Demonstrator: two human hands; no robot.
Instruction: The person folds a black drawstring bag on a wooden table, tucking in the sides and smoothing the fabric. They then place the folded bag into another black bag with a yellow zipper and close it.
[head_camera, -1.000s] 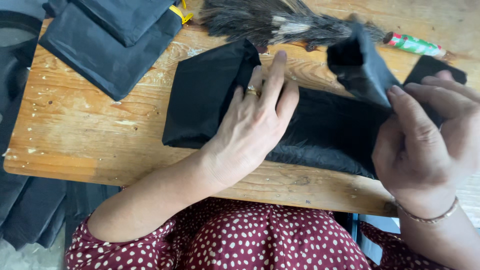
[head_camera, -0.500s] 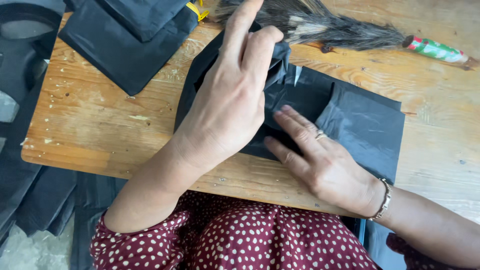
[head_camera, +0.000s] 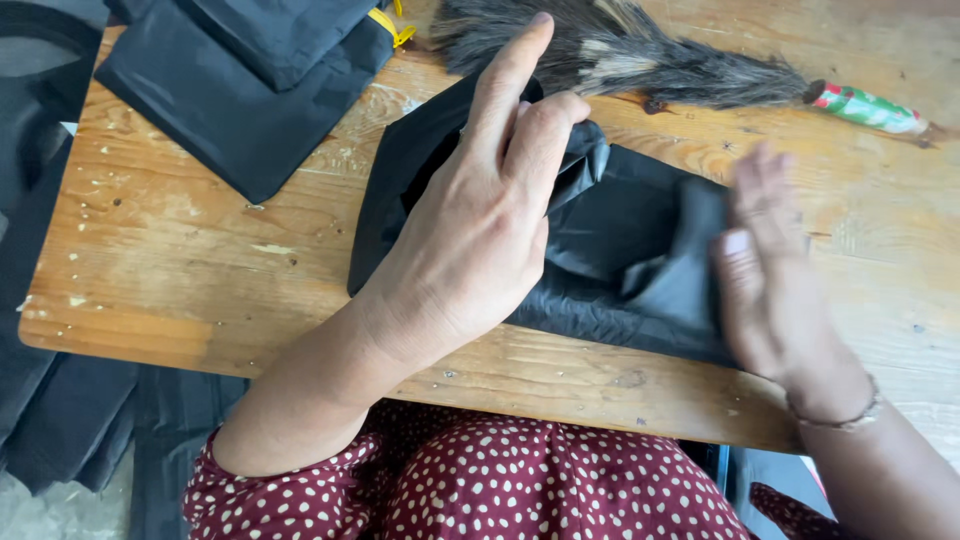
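Observation:
A black plastic bag lies crumpled across the middle of the worn wooden table. My left hand rests on its left half and pinches a bunched fold near the top, with the index finger stretched out. My right hand, blurred by motion, is at the bag's right end. There a flap of the plastic stands up against its palm. The thumb is hidden behind the flap. A thin bracelet circles the right wrist.
A pile of folded black bags tied with a yellow band sits at the table's far left corner. A feather brush with a red and green handle lies along the far edge. More black material hangs left of the table.
My right hand has swung from the bag's middle to its right end, and that end now stands folded up. My left hand has kept its pinch near the top.

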